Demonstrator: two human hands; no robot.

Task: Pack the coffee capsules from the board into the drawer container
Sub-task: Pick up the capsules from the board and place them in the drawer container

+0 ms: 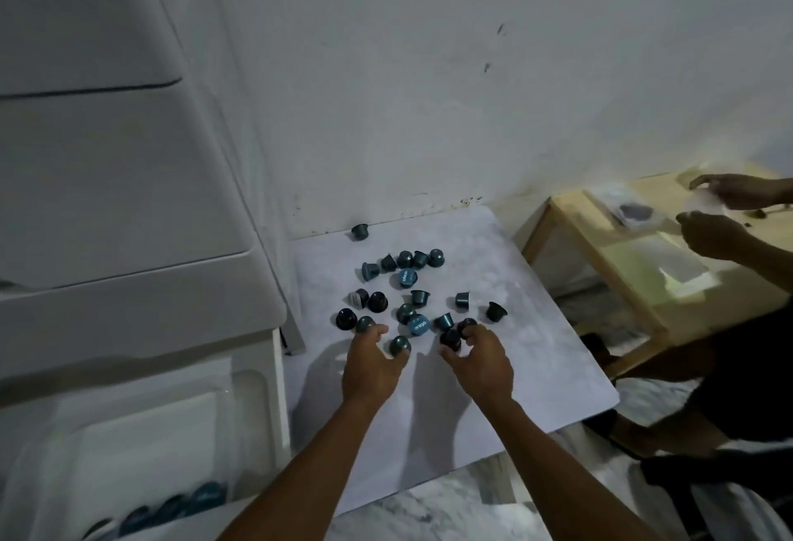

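Observation:
Several dark teal and black coffee capsules [405,278] lie scattered on a white board [515,283] in the middle of the head view. My left hand [372,364] reaches over the near capsules, fingertips touching two teal capsules [400,345] without clearly enclosing either. My right hand [480,362] has its fingers closed around a black capsule [450,338] at the cluster's near edge. A white open drawer container [141,446] sits at lower left, with several teal capsules [171,508] lined along its near side.
A white drawer cabinet [107,197] rises on the left beside the board. One stray capsule [359,231] lies by the wall. On the right, another person's hands [721,214] work at a wooden table [643,266] holding plastic bags.

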